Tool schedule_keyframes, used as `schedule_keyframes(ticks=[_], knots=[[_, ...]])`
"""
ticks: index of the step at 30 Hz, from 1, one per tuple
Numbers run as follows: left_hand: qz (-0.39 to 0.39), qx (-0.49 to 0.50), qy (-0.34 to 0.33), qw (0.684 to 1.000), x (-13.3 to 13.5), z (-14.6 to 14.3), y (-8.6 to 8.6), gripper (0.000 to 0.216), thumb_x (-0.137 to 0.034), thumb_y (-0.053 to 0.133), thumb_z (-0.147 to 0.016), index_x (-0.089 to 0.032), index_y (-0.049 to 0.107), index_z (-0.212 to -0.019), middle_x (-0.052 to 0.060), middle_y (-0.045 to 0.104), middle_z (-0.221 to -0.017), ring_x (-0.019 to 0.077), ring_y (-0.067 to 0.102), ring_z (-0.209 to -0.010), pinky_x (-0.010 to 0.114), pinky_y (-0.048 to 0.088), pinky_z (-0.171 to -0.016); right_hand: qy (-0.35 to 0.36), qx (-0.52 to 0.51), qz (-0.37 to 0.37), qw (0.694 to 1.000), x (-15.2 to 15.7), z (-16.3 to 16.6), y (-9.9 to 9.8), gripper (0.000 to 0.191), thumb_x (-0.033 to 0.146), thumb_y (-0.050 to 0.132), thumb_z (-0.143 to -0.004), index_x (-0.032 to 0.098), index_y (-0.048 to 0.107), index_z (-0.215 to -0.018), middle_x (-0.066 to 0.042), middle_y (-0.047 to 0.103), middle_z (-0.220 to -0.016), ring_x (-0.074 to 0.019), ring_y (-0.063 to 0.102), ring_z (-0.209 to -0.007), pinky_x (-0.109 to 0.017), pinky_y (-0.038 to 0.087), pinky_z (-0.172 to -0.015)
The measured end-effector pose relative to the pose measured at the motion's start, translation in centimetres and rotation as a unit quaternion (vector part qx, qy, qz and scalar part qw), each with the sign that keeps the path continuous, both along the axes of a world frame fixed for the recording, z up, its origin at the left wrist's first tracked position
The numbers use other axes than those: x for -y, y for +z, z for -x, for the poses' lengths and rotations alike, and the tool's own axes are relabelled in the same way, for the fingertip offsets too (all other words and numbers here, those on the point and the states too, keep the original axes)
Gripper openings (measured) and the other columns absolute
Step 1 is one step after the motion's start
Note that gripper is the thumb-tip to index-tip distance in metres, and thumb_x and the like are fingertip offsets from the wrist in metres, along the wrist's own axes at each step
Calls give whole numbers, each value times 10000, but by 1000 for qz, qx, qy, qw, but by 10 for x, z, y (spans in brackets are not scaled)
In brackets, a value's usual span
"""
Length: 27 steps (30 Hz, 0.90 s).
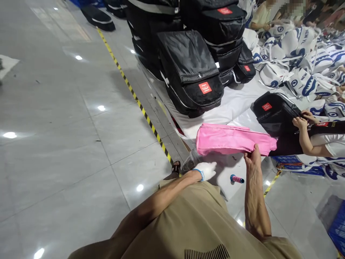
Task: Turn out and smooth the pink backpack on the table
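A stack of pink fabric pieces (231,139) lies on a white sheet (234,104) in front of me. My right hand (252,157), bare, pinches the near edge of the pink stack. My left hand (206,170) wears a white glove and hangs low by my thigh, near the left end of the stack, with its fingers loosely apart and nothing visible in them. A small pink and blue tube (237,178) lies on the sheet between my hands.
Black bags with red labels (194,72) are piled behind the pink stack. A co-worker's hands (303,120) handle another black bag (275,113) at right. White and blue printed bags (304,54) cover the far right. A yellow-black floor tape (134,97) borders grey tiles.
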<state>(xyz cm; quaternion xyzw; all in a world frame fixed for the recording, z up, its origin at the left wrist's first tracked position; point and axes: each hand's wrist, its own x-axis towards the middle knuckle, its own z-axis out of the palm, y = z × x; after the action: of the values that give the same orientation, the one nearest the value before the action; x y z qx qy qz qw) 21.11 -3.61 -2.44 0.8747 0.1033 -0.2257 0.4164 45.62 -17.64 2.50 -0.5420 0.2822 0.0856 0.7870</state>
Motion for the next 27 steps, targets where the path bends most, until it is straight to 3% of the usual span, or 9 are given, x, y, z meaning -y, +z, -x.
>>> schedule_keyframes(ticks=[3, 8, 12, 16, 19, 21, 24, 27], knots=[[-11, -38, 92, 995, -31, 11, -22, 630, -428, 521, -1064, -162, 570, -1633, 200, 744, -1476, 355, 726, -1342, 460, 557, -1124, 62, -51, -6, 997, 1, -2, -7, 97, 240, 697, -1048, 178, 653, -988, 56, 712, -729, -71, 683, -563, -140, 646, -585], [7, -83, 156, 984, -64, 45, -44, 445, -453, 498, -1079, -220, 771, -1343, 109, 791, -1414, 293, 741, -1288, 348, 549, -1053, 117, -126, 16, 985, -3, 8, -29, 209, 223, 720, -1031, 206, 588, -869, 76, 659, -622, -68, 633, -490, -152, 666, -587], [-2, -112, 219, 969, -69, 60, -47, 453, -451, 456, -1102, -233, 718, -1400, 105, 771, -1453, 286, 724, -1324, 340, 530, -1049, 132, -101, 14, 986, -9, 13, -39, 190, 198, 768, -999, 213, 613, -890, 68, 707, -658, -77, 667, -519, -170, 688, -630], [-37, -136, 265, 954, -70, 58, -50, 541, -596, 383, -1115, -211, 699, -1326, 183, 794, -1354, 375, 742, -1270, 424, 534, -973, 144, -74, 21, 987, -14, 14, -42, 109, 218, 734, -1035, 193, 668, -951, 42, 745, -685, -88, 687, -529, -153, 662, -591], [-67, -147, 286, 945, -72, 56, -55, 598, -674, 342, -1114, -222, 727, -1186, 202, 812, -1261, 403, 756, -1223, 439, 523, -929, 159, -70, 37, 984, -14, 15, -44, 174, 301, 765, -1033, 189, 666, -943, 48, 717, -637, -93, 656, -480, -148, 617, -520], [-94, -145, 295, 940, -73, 55, -60, 630, -694, 349, -1114, -203, 733, -1203, 212, 813, -1242, 412, 758, -1218, 443, 521, -919, 171, -66, 51, 982, -12, 16, -45, 224, 367, 755, -1048, 189, 668, -941, 45, 716, -638, -94, 653, -478, -154, 609, -513], [-161, -105, 291, 937, -76, 54, -68, 651, -681, 407, -1113, -146, 728, -1296, 247, 801, -1236, 423, 759, -1184, 447, 523, -899, 203, -44, 57, 977, -7, 19, -45, 311, 479, 682, -1095, 183, 703, -1000, 2, 766, -722, -107, 728, -586, -156, 626, -559], [-188, -49, 297, 935, -79, 49, -76, 552, -591, 459, -1122, -142, 772, -1197, 258, 795, -1194, 396, 751, -1162, 432, 518, -929, 252, -25, 53, 966, -4, 20, -45, 388, 566, 702, -1070, 182, 712, -1020, -60, 822, -866, -122, 778, -700, -162, 639, -598]])
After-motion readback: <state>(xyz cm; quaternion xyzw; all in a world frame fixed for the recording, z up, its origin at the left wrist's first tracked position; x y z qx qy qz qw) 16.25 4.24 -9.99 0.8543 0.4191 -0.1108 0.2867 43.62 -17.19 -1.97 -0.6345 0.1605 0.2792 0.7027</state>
